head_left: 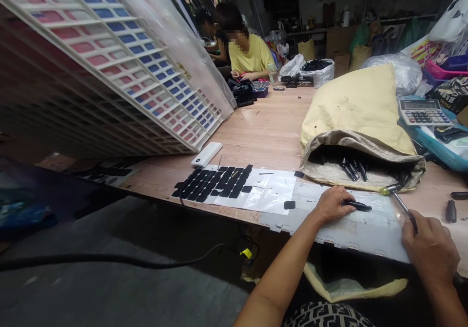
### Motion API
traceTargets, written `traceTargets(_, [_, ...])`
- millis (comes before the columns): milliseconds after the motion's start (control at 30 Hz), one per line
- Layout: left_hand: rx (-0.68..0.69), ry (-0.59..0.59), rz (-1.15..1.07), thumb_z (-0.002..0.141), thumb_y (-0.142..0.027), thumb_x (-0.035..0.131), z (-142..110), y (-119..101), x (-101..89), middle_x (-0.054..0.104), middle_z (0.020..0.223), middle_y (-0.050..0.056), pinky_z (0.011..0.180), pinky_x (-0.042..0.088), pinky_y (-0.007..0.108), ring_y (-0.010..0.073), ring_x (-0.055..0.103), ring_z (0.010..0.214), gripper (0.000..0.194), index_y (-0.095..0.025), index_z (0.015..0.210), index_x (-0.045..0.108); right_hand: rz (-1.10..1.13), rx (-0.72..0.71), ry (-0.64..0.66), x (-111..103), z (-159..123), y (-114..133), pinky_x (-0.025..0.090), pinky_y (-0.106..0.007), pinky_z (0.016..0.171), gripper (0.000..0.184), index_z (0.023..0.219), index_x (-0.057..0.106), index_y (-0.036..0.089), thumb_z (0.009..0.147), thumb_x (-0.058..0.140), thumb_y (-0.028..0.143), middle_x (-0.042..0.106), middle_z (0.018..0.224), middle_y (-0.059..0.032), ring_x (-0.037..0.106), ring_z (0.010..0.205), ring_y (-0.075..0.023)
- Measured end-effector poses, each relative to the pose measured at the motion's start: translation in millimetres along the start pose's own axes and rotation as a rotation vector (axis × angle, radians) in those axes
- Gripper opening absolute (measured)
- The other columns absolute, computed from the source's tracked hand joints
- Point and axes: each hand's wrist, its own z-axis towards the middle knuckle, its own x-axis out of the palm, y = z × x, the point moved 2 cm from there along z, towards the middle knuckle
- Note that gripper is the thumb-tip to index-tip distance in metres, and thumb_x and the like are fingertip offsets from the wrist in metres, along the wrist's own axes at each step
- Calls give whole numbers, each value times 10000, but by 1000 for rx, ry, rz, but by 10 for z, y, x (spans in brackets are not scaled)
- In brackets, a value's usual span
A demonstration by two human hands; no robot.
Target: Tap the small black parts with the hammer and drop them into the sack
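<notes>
My left hand [333, 204] rests at the grey sheet [380, 229] along the table's front edge. Its thumb and fingers are closed on a slim black pen-shaped piece [360, 205], which lies low over the sheet. In my right hand [432, 246] is a small hammer [403, 206] with a metal shaft and a yellowish tip, its head raised just beyond the black piece. Behind both hands lies a yellow sack [351, 107], its mouth facing me, with several similar black pieces [354, 168] inside.
Left of my hands, black rounded patches [215, 183] lie on a white sheet [270, 190] near a white power bank [206, 155]. A large plastic crate [146, 64] leans at the left. A calculator [424, 112] is at the right. Another person [252, 56] sits across the table.
</notes>
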Motion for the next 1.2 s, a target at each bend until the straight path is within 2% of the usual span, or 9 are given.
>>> traceTargets(233, [11, -15, 6, 786, -385, 791, 10, 17, -15, 659, 957, 12, 835, 463, 298, 188, 591, 933, 352, -242, 1097, 707, -14, 8, 17, 12, -16, 4, 308, -328, 652, 361, 1231, 663, 171, 916, 516, 272, 621, 843, -95, 529, 805, -247])
traceTargets(367, [11, -35, -47, 756, -333, 811, 11, 14, -21, 661, 917, 6, 823, 472, 286, 178, 606, 902, 314, -228, 1036, 715, 43, 44, 53, 64, 2, -30, 343, -318, 686, 354, 1222, 679, 175, 938, 509, 299, 629, 870, -90, 542, 820, -233])
traceTargets(433, [-4, -36, -75, 759, -294, 796, 1, 8, -27, 664, 903, 7, 841, 474, 296, 183, 609, 906, 258, -228, 996, 719, 125, 57, 95, 36, 26, -37, 390, -314, 720, 345, 1208, 692, 180, 953, 492, 296, 636, 866, -81, 560, 836, -224])
traceTargets(500, [-20, -28, -95, 772, -272, 766, -9, 18, -29, 667, 900, 10, 838, 475, 304, 189, 610, 910, 194, -234, 957, 723, 252, 127, 128, -47, 44, -34, 440, -313, 759, 342, 1206, 693, 179, 958, 488, 294, 663, 907, -80, 592, 862, -217])
traceTargets(633, [-1, -19, -94, 789, -269, 738, -19, 57, -21, 668, 894, 7, 837, 469, 319, 196, 604, 918, 159, -239, 946, 729, 575, 223, 165, -343, 37, 99, 512, -338, 877, 355, 1262, 654, 210, 983, 462, 318, 692, 1072, -80, 647, 980, -214])
traceTargets(767, [10, -7, -74, 802, -277, 735, -34, 53, -13, 661, 889, 8, 830, 469, 319, 193, 597, 909, 168, -241, 966, 735, 786, 189, 307, -592, -27, 353, 528, -340, 954, 330, 1264, 645, 238, 990, 480, 321, 701, 1136, -67, 665, 1067, -208])
traceTargets(867, [3, -16, -74, 801, -271, 747, -37, 42, -10, 657, 881, 9, 825, 467, 313, 190, 596, 906, 165, -238, 963, 741, 854, 177, 369, -636, -76, 502, 544, -345, 939, 316, 1243, 653, 229, 993, 480, 313, 709, 1116, -67, 675, 1053, -206])
traceTargets(1200, [25, -23, -56, 809, -263, 777, -23, 24, 6, 605, 784, -5, 748, 437, 281, 166, 550, 812, 81, -255, 890, 772, 838, 80, 336, -597, -193, 643, 565, -328, 885, 340, 1272, 652, 229, 1004, 448, 277, 706, 1046, -79, 683, 959, -194])
